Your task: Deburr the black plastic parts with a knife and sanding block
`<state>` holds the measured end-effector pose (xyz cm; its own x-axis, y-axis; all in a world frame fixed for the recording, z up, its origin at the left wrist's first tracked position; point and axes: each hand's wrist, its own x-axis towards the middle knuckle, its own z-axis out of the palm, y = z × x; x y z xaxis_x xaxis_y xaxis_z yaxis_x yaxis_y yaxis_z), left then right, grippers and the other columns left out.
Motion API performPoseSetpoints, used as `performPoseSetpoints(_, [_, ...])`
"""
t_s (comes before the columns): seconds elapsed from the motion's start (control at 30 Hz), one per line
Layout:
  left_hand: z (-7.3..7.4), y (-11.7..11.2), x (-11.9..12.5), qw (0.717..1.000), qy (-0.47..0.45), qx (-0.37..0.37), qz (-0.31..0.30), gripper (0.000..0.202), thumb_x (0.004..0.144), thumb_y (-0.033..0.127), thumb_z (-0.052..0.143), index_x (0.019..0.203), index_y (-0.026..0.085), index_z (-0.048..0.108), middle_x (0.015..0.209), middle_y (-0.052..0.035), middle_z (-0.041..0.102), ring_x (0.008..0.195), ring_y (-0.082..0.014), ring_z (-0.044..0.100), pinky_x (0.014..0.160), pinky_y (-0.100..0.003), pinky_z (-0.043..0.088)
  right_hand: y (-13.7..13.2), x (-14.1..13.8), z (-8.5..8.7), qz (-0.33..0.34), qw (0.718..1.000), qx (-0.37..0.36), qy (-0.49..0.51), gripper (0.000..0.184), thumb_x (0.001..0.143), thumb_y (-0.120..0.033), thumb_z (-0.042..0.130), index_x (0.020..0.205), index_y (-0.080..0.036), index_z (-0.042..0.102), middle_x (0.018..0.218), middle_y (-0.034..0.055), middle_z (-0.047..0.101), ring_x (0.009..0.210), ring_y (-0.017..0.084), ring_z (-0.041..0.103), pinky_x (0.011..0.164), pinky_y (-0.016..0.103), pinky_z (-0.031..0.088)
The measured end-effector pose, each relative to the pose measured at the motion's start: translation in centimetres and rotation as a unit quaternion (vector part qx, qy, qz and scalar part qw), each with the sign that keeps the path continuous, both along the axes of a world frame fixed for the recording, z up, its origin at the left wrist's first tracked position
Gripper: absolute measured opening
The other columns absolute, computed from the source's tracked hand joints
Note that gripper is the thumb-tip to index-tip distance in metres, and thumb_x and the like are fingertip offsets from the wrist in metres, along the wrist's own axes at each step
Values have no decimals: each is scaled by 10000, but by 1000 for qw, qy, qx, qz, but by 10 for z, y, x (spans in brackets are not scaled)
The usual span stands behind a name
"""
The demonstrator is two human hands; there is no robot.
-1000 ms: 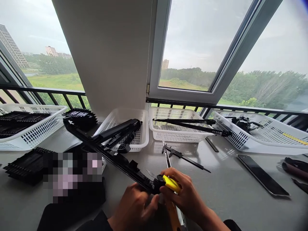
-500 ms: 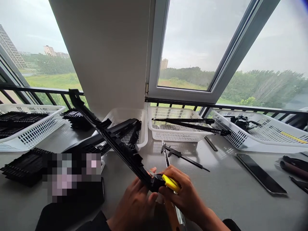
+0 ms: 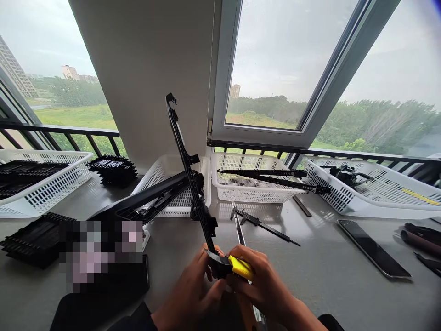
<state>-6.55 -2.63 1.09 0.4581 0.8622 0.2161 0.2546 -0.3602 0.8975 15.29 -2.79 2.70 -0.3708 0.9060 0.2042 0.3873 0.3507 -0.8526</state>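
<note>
My left hand (image 3: pixel 193 292) is closed around the lower end of a long black plastic trim strip (image 3: pixel 197 189) with small clips along it. The strip stands tilted, its hooked top leaning slightly left in front of the wall. In my right hand (image 3: pixel 265 282) is a yellow utility knife (image 3: pixel 241 268), gripped by its handle. Its blade points left, close to the strip's lower end; whether it touches is unclear. Below the hands, partly covered by them, lie a narrow metal strip (image 3: pixel 238 230) and an orange-brown piece (image 3: pixel 245 308).
A caliper (image 3: pixel 259 223) lies beyond my right hand, and a dark phone-like slab (image 3: pixel 374 248) is farther right. White baskets (image 3: pixel 255 195) with black parts line the window side. Stacked black parts (image 3: pixel 34 241) stand at left, near another dark phone-like object (image 3: pixel 146 271).
The black strip has swung from a strong leftward lean to nearly upright, and its face has turned. The knife has shifted slightly left and down along with my right hand.
</note>
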Motion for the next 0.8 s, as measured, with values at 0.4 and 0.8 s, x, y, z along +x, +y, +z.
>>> performPoseSetpoints(0.4, [7,2,-1,998,-53,14,-16,438,1079,589,384,1258,233,567,1183,-104,637,1088,-273,626,966,-396,535,4,9,8,-27,998,53,-28,361,1026,-509,541,810,-220,548,667,-59,459,584,119,415,589,254,337])
performPoseSetpoints(0.8, [6,4,-1,997,-42,57,22,449,1053,660,410,1126,246,567,1060,-51,556,880,-209,556,787,-326,509,7,12,1,-88,991,96,-37,331,1035,-474,558,832,-216,598,638,-65,502,552,119,422,581,262,330])
